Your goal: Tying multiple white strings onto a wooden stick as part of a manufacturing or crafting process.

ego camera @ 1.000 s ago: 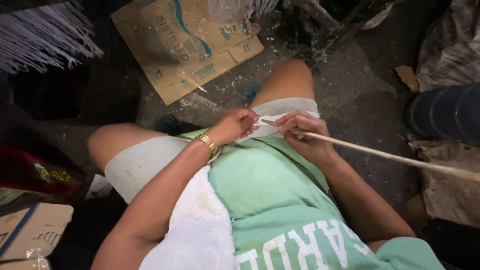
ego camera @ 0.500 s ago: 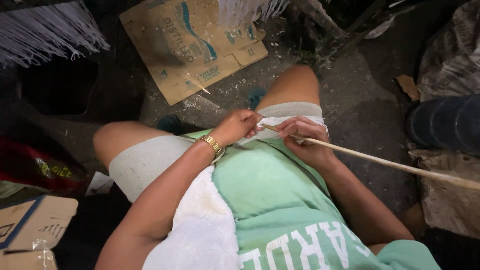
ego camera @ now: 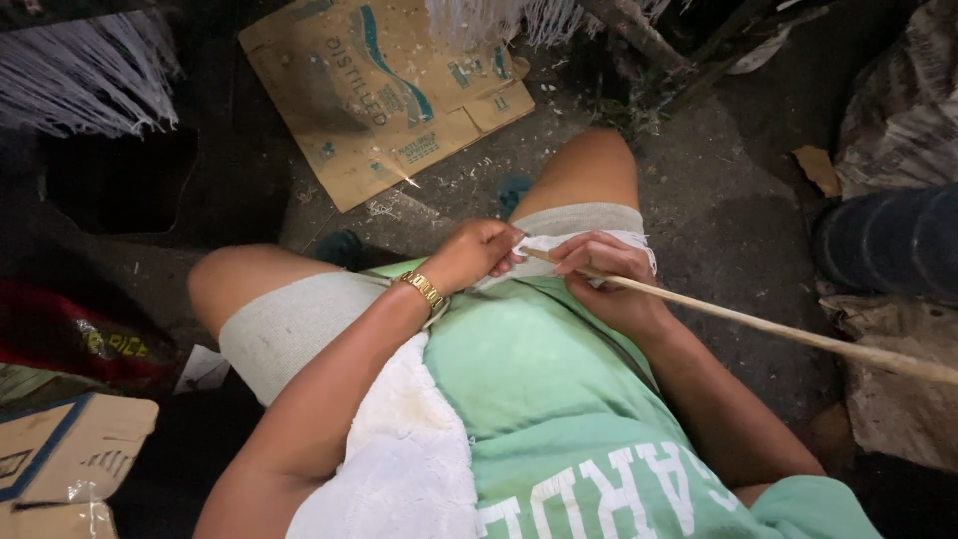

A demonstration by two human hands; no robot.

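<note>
Wooden stick (ego camera: 758, 324) lies long across the lap, its thin end at the hands, its far end out toward four o'clock. Right hand (ego camera: 604, 274) pinches that end; left hand (ego camera: 479, 255) pinches white strands (ego camera: 559, 243) just beside it.

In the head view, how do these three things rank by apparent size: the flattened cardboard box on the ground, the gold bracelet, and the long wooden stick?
1. Flattened cardboard box, by far the largest area.
2. Long wooden stick: similar in length, but very thin, and it runs out of frame.
3. Gold bracelet on the left wrist, smallest, though nearer the camera.
</note>
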